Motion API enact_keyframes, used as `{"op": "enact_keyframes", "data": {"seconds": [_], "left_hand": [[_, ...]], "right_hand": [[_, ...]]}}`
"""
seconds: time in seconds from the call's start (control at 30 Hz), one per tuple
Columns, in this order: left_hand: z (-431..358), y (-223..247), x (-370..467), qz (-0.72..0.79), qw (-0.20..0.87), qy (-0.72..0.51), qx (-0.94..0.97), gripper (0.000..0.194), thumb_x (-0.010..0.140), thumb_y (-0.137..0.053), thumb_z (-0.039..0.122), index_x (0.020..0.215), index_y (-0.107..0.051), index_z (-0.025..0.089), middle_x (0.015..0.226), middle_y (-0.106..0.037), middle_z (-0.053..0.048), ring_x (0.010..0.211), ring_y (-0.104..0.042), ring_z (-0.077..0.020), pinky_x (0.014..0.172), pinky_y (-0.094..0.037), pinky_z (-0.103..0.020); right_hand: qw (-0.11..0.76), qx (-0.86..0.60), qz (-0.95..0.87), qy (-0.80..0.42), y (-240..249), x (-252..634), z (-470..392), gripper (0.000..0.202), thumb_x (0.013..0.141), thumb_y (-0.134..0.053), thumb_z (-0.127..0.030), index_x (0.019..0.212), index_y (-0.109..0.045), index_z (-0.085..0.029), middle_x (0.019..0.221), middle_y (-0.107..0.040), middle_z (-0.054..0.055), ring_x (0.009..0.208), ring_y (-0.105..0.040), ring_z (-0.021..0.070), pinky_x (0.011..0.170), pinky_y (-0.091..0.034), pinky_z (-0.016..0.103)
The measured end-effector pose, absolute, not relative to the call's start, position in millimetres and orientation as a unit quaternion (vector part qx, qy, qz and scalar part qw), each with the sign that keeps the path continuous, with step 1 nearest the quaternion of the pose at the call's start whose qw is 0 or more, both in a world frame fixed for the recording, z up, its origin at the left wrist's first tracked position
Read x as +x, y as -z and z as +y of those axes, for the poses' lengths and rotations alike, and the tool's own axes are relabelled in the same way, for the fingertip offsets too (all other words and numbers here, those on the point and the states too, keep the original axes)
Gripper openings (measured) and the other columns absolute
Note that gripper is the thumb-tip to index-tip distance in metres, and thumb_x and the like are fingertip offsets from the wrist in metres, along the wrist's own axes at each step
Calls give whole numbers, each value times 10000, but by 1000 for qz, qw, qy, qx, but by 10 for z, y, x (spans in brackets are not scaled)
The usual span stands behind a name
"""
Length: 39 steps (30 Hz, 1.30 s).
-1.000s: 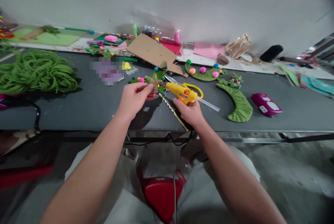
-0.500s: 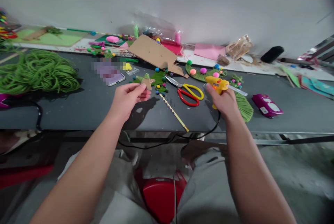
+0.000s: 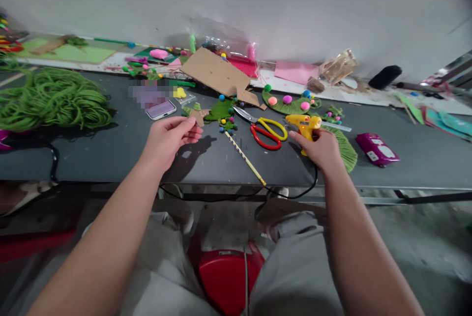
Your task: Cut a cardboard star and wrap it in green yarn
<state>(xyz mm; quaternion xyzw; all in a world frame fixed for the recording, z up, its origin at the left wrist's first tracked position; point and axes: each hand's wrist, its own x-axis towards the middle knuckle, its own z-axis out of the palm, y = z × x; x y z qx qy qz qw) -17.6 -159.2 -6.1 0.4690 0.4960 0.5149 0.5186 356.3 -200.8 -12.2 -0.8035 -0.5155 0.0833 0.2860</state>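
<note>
Between thumb and fingers, my left hand (image 3: 167, 139) pinches a small cardboard star (image 3: 199, 116), partly wrapped in green yarn, above the table. My right hand (image 3: 321, 149) is closed around the grip of a yellow hot glue gun (image 3: 304, 123), whose clear glue stick juts out to the right and whose nozzle points left. Between the hands lie scissors (image 3: 271, 129) with one red and one yellow handle, and a patterned pencil (image 3: 245, 158). Green shapes with pompoms (image 3: 223, 109) lie just past the star. A green yarn-wrapped piece (image 3: 342, 149) is partly hidden behind my right hand.
A heap of green yarn (image 3: 55, 100) covers the left of the grey table (image 3: 206, 168). A phone (image 3: 161, 109) lies behind my left hand. Cardboard (image 3: 217, 74) rests at the back, a purple packet (image 3: 376, 149) at right. The gun's black cord (image 3: 295, 195) hangs over the front edge.
My left hand has moved a little left with the star. The right hand has lowered slightly and turned the glue gun more level. The cord has shifted.
</note>
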Motion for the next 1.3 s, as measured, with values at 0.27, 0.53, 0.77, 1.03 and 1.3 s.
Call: {"op": "enact_keyframes", "data": {"seconds": [0.27,0.53,0.77,1.03,1.3], "left_hand": [[-1696,86,-292,561,494,-370,552,299,779,-818,463,810,-788,167,755,-742,-75,626,-609,-134,534,-464,-210],[-1805,17,-359,600,305,-282,684,399,896,-631,535,686,-739,213,627,-684,-30,551,-504,-160,532,-330,-283],[-1880,45,-282,583,184,-216,761,439,951,-523,569,714,-667,228,622,-610,-10,582,-482,-176,584,-293,-308],[-1920,-32,-171,596,173,-143,771,498,954,-460,611,634,-527,235,607,-581,-28,558,-451,-196,569,-231,-322],[-1899,-39,-76,572,159,-102,798,461,979,-430,581,689,-543,240,686,-650,-47,593,-532,-213,563,-233,-309]], "right_hand": [[269,-830,-489,-18,-1,3503,-2314,517,705,-725,-699,823,-653,-201,812,-697,93,726,-606,250,703,-438,380],[321,-743,-581,-82,-83,2976,-2539,529,867,-625,-590,538,-433,-224,497,-414,-33,506,-361,128,539,-300,314],[282,-689,-642,-182,-13,2592,-2245,465,901,-595,-555,594,-519,-215,536,-473,-30,541,-404,130,543,-299,299],[255,-656,-675,-223,-22,2336,-2024,355,897,-591,-476,665,-572,-209,646,-612,-8,603,-506,142,585,-346,288],[271,-627,-716,-146,30,2256,-1372,264,963,-507,-294,1061,-726,-185,1044,-748,94,907,-659,211,814,-481,317]]}}
